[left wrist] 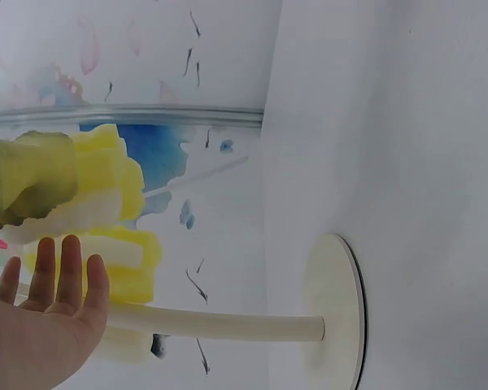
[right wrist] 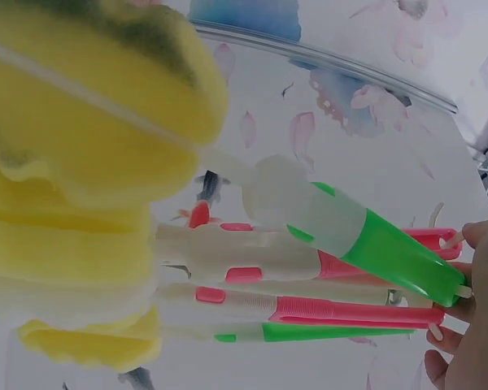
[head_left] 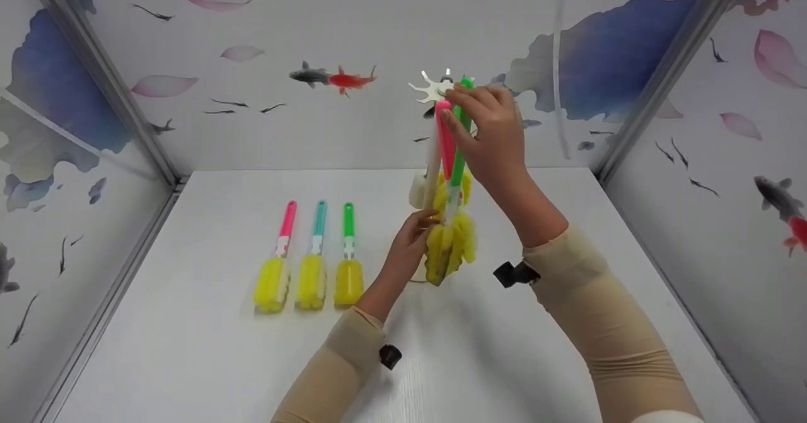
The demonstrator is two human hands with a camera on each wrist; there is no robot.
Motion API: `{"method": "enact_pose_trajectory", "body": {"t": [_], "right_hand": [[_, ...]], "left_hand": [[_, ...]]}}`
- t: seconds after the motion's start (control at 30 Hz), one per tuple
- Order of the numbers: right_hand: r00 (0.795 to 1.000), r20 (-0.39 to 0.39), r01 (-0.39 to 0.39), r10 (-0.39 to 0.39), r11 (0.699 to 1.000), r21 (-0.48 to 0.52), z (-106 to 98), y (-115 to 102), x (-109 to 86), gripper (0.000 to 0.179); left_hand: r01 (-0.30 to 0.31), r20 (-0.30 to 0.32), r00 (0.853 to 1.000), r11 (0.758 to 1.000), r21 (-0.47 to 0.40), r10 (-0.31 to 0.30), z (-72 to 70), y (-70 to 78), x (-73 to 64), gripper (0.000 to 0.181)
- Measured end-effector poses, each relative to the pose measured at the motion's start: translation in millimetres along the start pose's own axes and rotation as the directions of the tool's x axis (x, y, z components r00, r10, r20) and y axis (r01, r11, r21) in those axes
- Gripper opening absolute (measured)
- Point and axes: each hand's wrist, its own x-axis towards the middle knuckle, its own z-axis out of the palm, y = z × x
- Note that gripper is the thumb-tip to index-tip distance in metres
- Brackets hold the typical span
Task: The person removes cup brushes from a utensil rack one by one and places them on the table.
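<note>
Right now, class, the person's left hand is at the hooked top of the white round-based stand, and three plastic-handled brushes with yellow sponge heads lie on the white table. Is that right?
Wrong hand: the head view shows the right hand, not the left hand, at the hooked top of the stand. The rest is correct.

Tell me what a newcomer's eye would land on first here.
First, the cluster of yellow-headed brushes hanging from the white stand, right of the table's middle, with the right hand up at the handle ends and the left hand lower down. Next, the row of three brushes lying to the left, with pink, blue and green handles.
</note>
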Motion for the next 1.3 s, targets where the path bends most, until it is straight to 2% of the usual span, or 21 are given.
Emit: {"method": "enact_pose_trajectory", "body": {"t": [0.1,0.17,0.37,0.57,0.8,0.97,1.17,1.3], "right_hand": [[1.000,-0.029,-0.008,0.006,0.999,-0.047,3,-2,-0.1,0.040],[0.999,-0.039,-0.007,0.004,0.998,-0.068,4,-3,0.3,0.041],[0.997,-0.036,0.068,-0.071,0.994,-0.083,3,1,0.8,0.038],[0.994,0.050,0.102,-0.096,0.985,-0.138,-2,2,-0.3,0.047],[0.989,0.105,0.122,-0.104,0.974,-0.188,-6,1,-1.2,0.058],[0.987,0.114,0.132,-0.112,0.973,-0.190,-6,0,-0.9,0.060],[0.986,0.124,0.139,-0.116,0.970,-0.200,-6,0,-0.3,0.060],[0.985,0.126,0.141,-0.118,0.972,-0.190,-7,1,-0.6,0.061]], "left_hand": [[0.066,-0.003,0.998,0.996,-0.054,-0.066,-3.6,-0.5,-2.7,0.034],[0.088,0.008,0.996,0.994,-0.072,-0.087,-5.4,-0.3,-3.5,0.035],[0.082,0.044,0.996,0.993,-0.089,-0.079,-7.5,-1.7,-4.6,0.038],[0.103,0.057,0.994,0.987,-0.124,-0.097,-5.7,-3.4,-5.9,0.039],[0.059,0.076,0.996,0.989,-0.136,-0.049,-2.4,-7.1,-2.9,0.036],[0.028,0.068,0.997,0.994,-0.101,-0.021,0.5,-6.5,-1.2,0.036],[-0.033,0.041,0.999,0.999,-0.020,0.034,5.6,-2.7,2.2,0.040],[-0.045,0.057,0.997,0.999,-0.025,0.046,7.3,0.2,4.7,0.042]]}}
